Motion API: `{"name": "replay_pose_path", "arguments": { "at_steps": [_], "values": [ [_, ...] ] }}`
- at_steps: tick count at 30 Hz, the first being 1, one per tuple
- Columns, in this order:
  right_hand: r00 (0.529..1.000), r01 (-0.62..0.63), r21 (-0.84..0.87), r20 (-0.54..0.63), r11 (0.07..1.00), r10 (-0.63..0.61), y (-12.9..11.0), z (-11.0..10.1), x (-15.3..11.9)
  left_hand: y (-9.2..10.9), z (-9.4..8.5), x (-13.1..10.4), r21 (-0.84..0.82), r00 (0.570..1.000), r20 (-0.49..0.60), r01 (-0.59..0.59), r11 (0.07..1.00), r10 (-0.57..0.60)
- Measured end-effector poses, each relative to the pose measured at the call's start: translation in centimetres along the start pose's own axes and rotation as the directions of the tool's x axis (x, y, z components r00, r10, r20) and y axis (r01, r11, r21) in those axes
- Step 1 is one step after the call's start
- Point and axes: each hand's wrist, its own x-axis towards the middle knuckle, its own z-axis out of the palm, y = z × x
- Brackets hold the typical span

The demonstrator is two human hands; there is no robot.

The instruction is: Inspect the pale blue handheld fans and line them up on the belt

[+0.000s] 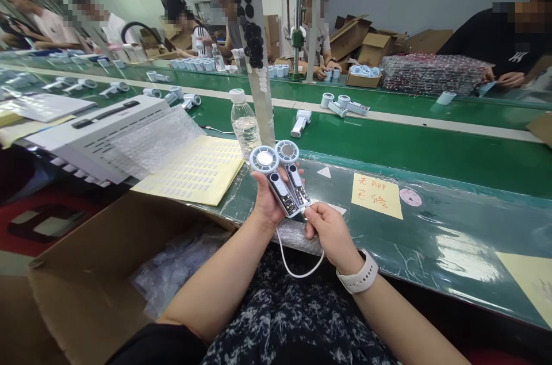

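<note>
Ok, L hand (268,203) curled round fan w/ white disc (282,188) & fan w/ grey disc (295,176), both up over bench (375,238) edge; its far side's mostly hidden. R hand (331,234) pinches white cable (297,277) end at handle bases, mostly covering it; can't tell if it's plugged in.

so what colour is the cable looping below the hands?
White cable; shows best in the head view, the only one.

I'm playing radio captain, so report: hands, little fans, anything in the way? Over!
Left hand: holding two handheld fans. Right hand: at their lower ends, pinching white cable. Clear bottle close behind, not blocking.
</note>
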Motion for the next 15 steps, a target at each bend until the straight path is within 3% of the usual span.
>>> {"name": "replay_pose_path", "arguments": {
  "at_steps": [7, 15],
  "values": [
    [0.998, -0.016, 0.032, 0.054, 0.999, 0.014, -0.38, -0.33, 0.13, 0.12, -0.22, 0.16, -0.02, 0.997, 0.036, 0.07, 0.997, -0.069],
    [0.999, -0.011, 0.098, -0.041, 0.995, 0.015, 0.32, 0.12, 0.15, -0.4, 0.08, -0.06, 0.074, 0.999, 0.024, -0.023, 0.997, 0.022]
  ]
}}
